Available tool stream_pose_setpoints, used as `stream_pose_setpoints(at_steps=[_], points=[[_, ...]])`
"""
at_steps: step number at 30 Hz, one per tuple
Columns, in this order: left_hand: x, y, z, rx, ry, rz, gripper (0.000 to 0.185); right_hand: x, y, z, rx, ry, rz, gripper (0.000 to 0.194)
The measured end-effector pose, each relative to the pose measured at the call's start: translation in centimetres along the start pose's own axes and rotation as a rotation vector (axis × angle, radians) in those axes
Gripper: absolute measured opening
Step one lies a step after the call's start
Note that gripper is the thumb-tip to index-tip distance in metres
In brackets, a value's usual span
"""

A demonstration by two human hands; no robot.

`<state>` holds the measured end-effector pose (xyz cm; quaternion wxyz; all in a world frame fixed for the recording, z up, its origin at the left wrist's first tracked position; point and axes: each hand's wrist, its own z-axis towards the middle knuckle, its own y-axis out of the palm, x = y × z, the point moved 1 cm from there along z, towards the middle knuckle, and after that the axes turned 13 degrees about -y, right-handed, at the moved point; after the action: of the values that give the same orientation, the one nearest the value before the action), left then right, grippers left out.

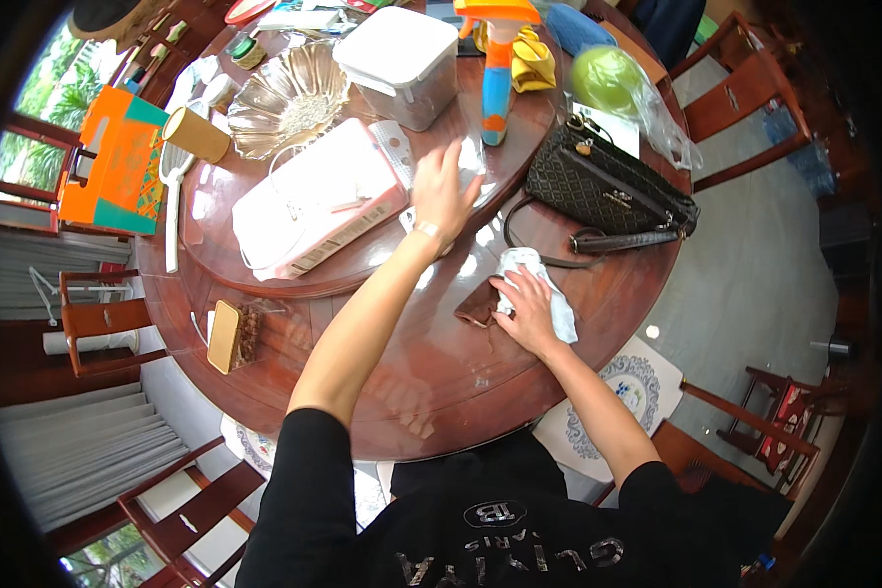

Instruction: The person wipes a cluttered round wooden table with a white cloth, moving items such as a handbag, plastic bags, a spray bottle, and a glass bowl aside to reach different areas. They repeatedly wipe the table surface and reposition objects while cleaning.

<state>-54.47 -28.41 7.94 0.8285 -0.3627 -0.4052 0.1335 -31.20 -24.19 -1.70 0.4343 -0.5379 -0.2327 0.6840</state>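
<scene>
My left hand [445, 191], fingers spread, is over the edge of the raised round wooden turntable [316, 283], at a clear plastic packet [472, 158]; whether it touches the packet is unclear. A white and pink box [323, 198] lies to its left. My right hand [525, 309] rests on a white cloth [558, 312] on the lower tabletop, its fingertips at a small brown pouch [478, 303]; its grip cannot be made out. A black quilted handbag [606, 184] with a strap lies beyond the cloth, to the right.
The turntable also bears a lidded plastic container [404, 66], a spray bottle [497, 81], a yellow cloth [533, 62] and a fluted glass bowl [290, 99]. A green fruit in a plastic bag [606, 77] sits far right. A gold-lidded jar [224, 336] lies at left. Wooden chairs [742, 106] surround the table.
</scene>
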Motion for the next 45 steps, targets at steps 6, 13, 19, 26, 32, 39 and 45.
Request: stream_pose_setpoints(at_steps=[6,13,19,26,32,39,45], points=[[8.3,4.6,14.2,0.100,-0.514,-0.521,0.064,0.9,1.2,1.2,-0.024,-0.056,-0.014,0.060],[10.0,-0.1,8.2,0.261,-0.320,-0.925,0.028,1.1,1.3,0.9,0.009,-0.126,-0.018,0.043],[5.5,-16.7,-8.4,0.163,-0.294,-0.342,0.011,1.1,0.9,1.3,-0.049,-0.162,0.014,0.042],[-0.6,-31.7,-28.6,0.215,-0.895,-0.649,0.020,-0.5,1.3,0.9,-0.093,-0.157,-0.065,0.040],[-5.6,-39.6,-35.5,0.083,-1.203,-0.199,0.020,-13.0,8.1,-1.5,-0.268,-0.193,-0.084,0.057],[-12.5,-44.1,-38.3,0.280,-1.107,-0.648,0.020,-24.7,20.4,9.1,-0.242,-0.299,-0.076,0.049],[-20.5,-48.6,-40.6,0.156,-0.960,-0.533,0.023,-33.9,19.4,15.5,-0.336,-0.559,-0.110,0.056]])
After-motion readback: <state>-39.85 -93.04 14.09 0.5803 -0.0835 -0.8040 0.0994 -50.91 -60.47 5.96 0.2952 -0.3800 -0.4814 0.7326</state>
